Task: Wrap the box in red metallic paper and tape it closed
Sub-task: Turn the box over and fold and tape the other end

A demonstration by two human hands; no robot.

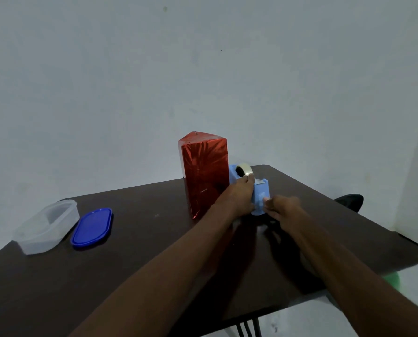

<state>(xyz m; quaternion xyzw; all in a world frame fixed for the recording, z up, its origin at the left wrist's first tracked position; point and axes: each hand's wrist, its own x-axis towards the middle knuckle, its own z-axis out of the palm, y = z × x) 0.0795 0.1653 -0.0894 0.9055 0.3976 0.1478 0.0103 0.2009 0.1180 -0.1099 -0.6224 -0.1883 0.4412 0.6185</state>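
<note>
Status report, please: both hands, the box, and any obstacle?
Left hand grips blue tape dispenser; right hand pinches at its front end. Red wrapped box upright beside dispenser. Nothing in the way.

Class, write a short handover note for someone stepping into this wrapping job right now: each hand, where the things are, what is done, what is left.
Left hand: holds the blue tape dispenser from its left side, fingers up by the tape roll.
Right hand: blurred, at the dispenser's near end, seemingly pinching tape; its grip is unclear.
Box: stands upright on the table, just left of the dispenser, covered in red metallic paper.
Done: every side in view is wrapped, with the top end folded.
Left: pull and cut tape, then seal the seams. No tape is visible on the box.
Off to the left: clear tub and its blue lid.
</note>
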